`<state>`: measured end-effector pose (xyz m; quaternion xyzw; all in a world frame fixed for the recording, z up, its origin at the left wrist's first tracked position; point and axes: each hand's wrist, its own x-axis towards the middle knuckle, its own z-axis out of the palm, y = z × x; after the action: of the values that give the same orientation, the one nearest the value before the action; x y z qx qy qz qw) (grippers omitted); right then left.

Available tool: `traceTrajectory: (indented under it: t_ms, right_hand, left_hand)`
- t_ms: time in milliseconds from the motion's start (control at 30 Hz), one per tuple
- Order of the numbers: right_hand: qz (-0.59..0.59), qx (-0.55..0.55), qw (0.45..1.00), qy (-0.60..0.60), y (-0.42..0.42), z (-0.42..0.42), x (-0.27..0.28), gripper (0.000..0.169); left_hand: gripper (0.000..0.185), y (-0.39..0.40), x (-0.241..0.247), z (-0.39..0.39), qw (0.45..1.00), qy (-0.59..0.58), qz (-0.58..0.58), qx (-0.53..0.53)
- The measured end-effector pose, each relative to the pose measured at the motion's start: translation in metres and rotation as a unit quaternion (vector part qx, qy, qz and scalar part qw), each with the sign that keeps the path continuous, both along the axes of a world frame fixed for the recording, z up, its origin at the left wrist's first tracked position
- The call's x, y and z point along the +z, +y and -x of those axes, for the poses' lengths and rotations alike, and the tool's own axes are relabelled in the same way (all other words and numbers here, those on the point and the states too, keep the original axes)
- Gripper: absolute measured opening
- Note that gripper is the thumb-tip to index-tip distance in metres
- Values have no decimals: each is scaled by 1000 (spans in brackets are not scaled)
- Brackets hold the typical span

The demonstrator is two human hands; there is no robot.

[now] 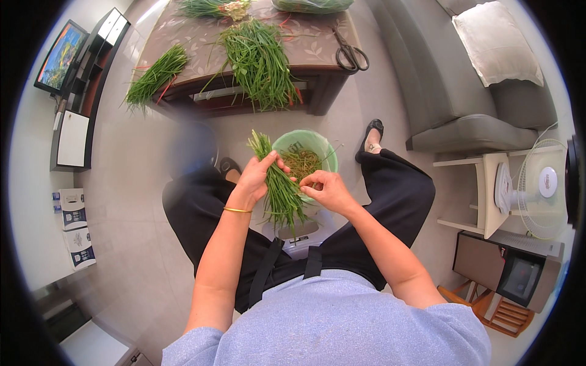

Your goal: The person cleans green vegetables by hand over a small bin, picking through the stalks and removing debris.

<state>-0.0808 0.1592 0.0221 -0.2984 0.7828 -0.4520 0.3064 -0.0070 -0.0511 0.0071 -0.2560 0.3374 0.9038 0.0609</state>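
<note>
My left hand [257, 176] is wrapped around a bunch of green chives [280, 187], pale cut ends up and away from me, leaf tips hanging down toward my lap. At the bunch's right edge, my right hand [327, 188] has thumb and forefinger pinched together on what looks like a thin chive leaf. Just beyond both hands, a light green bin [333, 153] with a plastic liner stands on the floor between my feet. Brownish and green trimmings [302, 164] lie inside it.
A low table [197, 34] ahead bears a loose chive heap [258, 59] overhanging its edge, a tied bunch [158, 75], a bagged bundle [313, 4] and black-handled scissors [352, 57]. To the right are a grey sofa [421, 78] and a fan [545, 183]. A blue blurred object [192, 146] is near my left knee.
</note>
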Motion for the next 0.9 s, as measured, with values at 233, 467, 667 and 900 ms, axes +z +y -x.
traceTrajectory:
  t_ms: [233, 467, 667, 900]
  right_hand:
    - [73, -171, 942, -278, -4, 1, -27, 10]
    - [15, -203, 963, -179, 14, 9, -61, 11]
    - [22, -134, 990, -43, 19, 10, -49, 14]
    - [87, -5, 992, 89, -4, 1, 21, 16]
  left_hand:
    - [28, 3, 3, 0, 999, 21, -19, 17]
    - [31, -2, 4, 1, 998, 34, -24, 38]
    - [25, -2, 9, 2, 998, 31, -38, 39]
    - [27, -1, 1, 3, 996, 44, -39, 61]
